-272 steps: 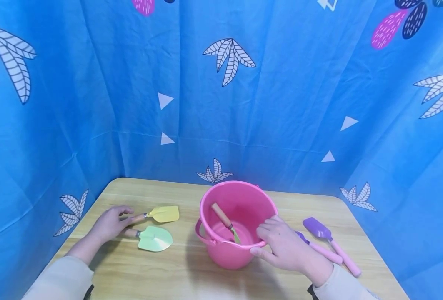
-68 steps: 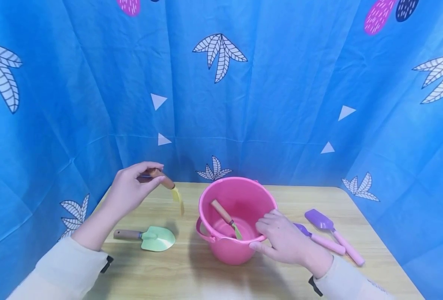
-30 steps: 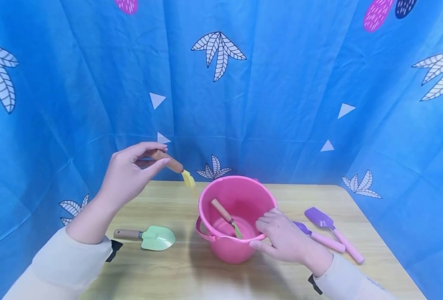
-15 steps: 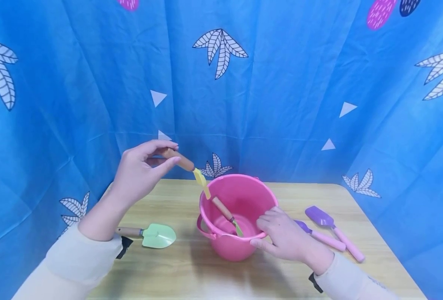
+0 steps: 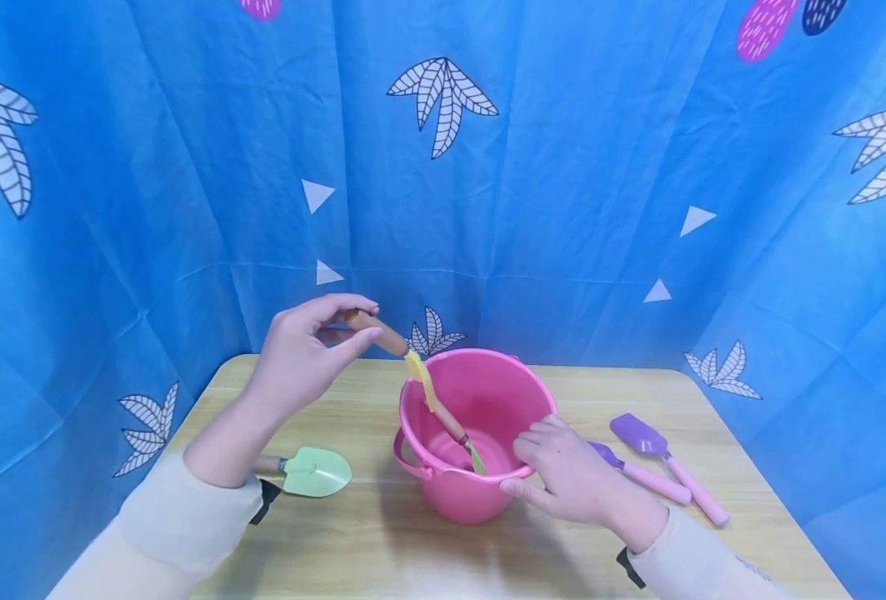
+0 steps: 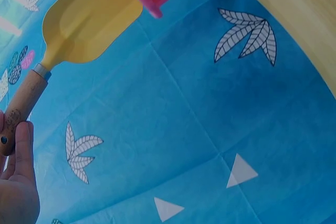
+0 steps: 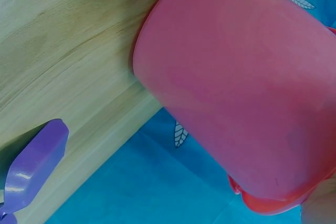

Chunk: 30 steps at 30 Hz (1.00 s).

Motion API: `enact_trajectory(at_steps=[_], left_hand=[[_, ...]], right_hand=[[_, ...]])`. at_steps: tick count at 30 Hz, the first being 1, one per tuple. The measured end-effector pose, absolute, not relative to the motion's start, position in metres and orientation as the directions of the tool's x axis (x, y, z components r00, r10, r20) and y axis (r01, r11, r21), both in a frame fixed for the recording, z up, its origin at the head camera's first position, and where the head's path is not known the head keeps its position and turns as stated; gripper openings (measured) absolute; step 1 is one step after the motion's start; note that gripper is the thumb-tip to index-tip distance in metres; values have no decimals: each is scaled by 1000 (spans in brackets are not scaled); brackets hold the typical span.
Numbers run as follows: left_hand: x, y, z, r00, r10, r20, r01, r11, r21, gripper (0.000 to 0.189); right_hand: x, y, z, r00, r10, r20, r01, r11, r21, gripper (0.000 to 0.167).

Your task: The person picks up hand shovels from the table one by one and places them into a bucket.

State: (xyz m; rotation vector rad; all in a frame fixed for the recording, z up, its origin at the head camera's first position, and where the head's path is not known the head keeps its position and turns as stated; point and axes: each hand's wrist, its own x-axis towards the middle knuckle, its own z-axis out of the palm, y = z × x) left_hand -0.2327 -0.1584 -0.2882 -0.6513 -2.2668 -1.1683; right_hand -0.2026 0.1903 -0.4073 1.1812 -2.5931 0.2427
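Note:
My left hand (image 5: 303, 358) pinches the wooden handle of a yellow toy shovel (image 5: 421, 380), tilted blade-down over the left rim of a pink bucket (image 5: 461, 500). The blade's tip reaches into the bucket's mouth. In the left wrist view the shovel's broad blade (image 6: 94, 19) is beside the bucket's rim. On the bucket's right front rim, my right hand (image 5: 568, 477) grips with the thumb outside and the fingers over the edge. Inside leans a small green-bladed tool (image 5: 453, 425) with a wooden handle. The right wrist view is mostly bucket wall (image 7: 236, 77).
A light-green trowel (image 5: 317, 472) lies left of the bucket, its handle partly behind my left forearm. Two purple shovels with pink handles, one farther (image 5: 639, 434) and one nearer (image 5: 656, 485), lie to the right. Blue patterned cloth (image 5: 593, 167) surrounds the wooden table (image 5: 352, 550).
My left hand picked the yellow shovel off the table, raised it, carried it right, and has now lowered it slightly at the bucket's mouth. My right hand stays on the rim.

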Motion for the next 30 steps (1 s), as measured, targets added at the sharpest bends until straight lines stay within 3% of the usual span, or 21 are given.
enact_trajectory(at_steps=[6,13,20,30], left_hand=[[-234,-148,-296,-753,220,620,634,499,591,31],[-236,-133,-305,-802,246,545,590,469,657,30],[-238,-122,-317,-792,280,542,607,447,657,27],[-239,-106,-329,-849,310,429,527,429,733,24]], right_hand=[[-202,190,-406,-637,-708,305,-752,657,-46,34],[-202,190,-406,-644,-703,303,-747,663,-51,35],[-203,190,-407,-643,-703,304,-748,662,-50,34],[-202,190,-408,-622,-710,329,-760,650,-35,33]])
